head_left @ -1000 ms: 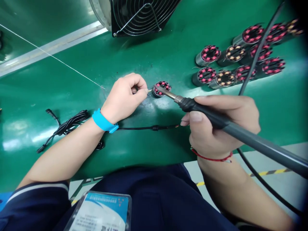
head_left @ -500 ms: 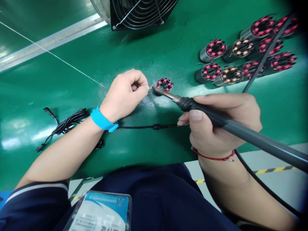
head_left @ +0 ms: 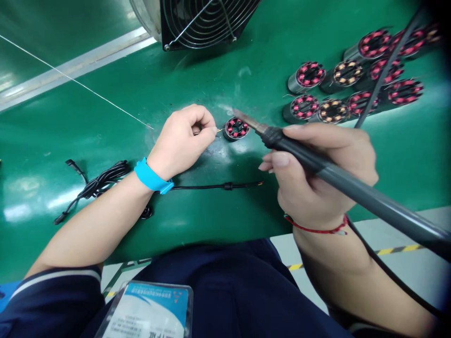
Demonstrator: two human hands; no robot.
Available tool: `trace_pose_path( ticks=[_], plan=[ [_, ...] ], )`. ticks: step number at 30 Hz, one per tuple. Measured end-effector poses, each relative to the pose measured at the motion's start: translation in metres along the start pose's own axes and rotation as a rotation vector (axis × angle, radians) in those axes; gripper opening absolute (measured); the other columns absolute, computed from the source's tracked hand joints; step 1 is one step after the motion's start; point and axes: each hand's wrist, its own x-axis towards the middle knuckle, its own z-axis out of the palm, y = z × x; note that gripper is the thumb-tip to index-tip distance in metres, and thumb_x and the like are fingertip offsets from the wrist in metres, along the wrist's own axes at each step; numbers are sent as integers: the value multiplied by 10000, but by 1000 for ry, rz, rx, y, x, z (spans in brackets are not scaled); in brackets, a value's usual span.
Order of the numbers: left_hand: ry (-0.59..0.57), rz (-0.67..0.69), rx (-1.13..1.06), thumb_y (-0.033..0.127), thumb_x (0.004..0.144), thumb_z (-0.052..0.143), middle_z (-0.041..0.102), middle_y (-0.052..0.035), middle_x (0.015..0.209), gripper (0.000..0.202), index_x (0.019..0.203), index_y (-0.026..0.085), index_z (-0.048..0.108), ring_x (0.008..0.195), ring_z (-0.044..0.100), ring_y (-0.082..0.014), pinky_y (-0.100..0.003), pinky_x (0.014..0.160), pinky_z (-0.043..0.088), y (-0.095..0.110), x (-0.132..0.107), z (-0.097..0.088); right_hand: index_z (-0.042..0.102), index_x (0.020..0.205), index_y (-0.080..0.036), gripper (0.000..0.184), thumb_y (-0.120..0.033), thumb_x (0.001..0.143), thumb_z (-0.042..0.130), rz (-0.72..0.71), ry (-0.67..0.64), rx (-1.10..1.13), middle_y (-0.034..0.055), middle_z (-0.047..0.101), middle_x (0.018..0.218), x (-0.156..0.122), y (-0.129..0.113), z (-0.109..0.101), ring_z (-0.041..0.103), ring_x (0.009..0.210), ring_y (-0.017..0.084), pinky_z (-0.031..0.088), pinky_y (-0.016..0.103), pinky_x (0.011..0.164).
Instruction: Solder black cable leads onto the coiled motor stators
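Observation:
My left hand (head_left: 186, 136) is closed in a pinch on a thin wire (head_left: 219, 130), whose end points toward a motor stator (head_left: 237, 129) with red windings. That stator stands on the green bench just right of my fingertips. My right hand (head_left: 324, 169) is wrapped round the dark handle of a soldering iron (head_left: 299, 152). The iron's tip is up and beyond the stator, apart from the wire, with a wisp of smoke near it. Below my hands lies a black cable (head_left: 211, 187) with bare coloured ends at its right.
Several stators (head_left: 305, 108) in metal cylinders, with red or copper windings, stand at the right. A black fan (head_left: 207, 23) is at the back. A coiled black cable (head_left: 105, 178) lies by my left forearm. A thin solder strand (head_left: 88, 89) stretches in from the left.
The soldering iron's tip has lifted off the wire end by the stator and moved up and away. My left hand has barely moved. Smoke now shows near the tip.

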Motion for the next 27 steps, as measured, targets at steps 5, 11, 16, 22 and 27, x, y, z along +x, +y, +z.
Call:
trace_pose_path(
  ticks=[5, 11, 16, 22, 27],
  plan=[
    [-4, -37, 10, 73, 749, 557, 574, 5, 678, 146, 640, 170, 545, 610, 481, -100, -285, 608, 411, 2, 0, -1, 585, 1298, -360, 382, -274, 928, 626, 2, -122, -42, -17, 690, 1241, 26, -14, -7, 745, 939, 207, 619, 407, 861],
    [-4, -44, 0, 83, 737, 552, 581, 6, 671, 121, 654, 170, 563, 613, 486, -103, -274, 589, 397, 3, 0, -1, 596, 1224, -271, 339, -194, 894, 602, 11, -285, -83, -15, 749, 1033, 59, -13, 2, 727, 990, 194, 596, 379, 918],
    [14, -3, 8, 86, 728, 545, 585, 6, 671, 116, 651, 168, 570, 634, 489, -108, -273, 603, 402, 2, 0, -1, 545, 1238, -344, 470, -242, 806, 699, -32, -303, 14, -18, 726, 942, 65, 14, 24, 688, 940, 243, 560, 459, 944],
    [-11, -16, -52, 87, 741, 547, 576, 10, 661, 109, 674, 172, 562, 602, 488, -98, -265, 581, 400, 0, 1, -2, 522, 1255, -366, 462, -273, 828, 674, -48, -299, 0, -16, 718, 913, 61, 25, 34, 665, 874, 244, 545, 466, 937],
    [-17, -32, -113, 85, 767, 542, 553, 22, 639, 118, 694, 175, 562, 561, 469, -91, -262, 557, 397, 0, 1, -2, 497, 1285, -345, 475, -255, 837, 629, -100, -202, 52, -1, 676, 881, 55, 23, 34, 655, 855, 236, 538, 468, 920]
  ],
)
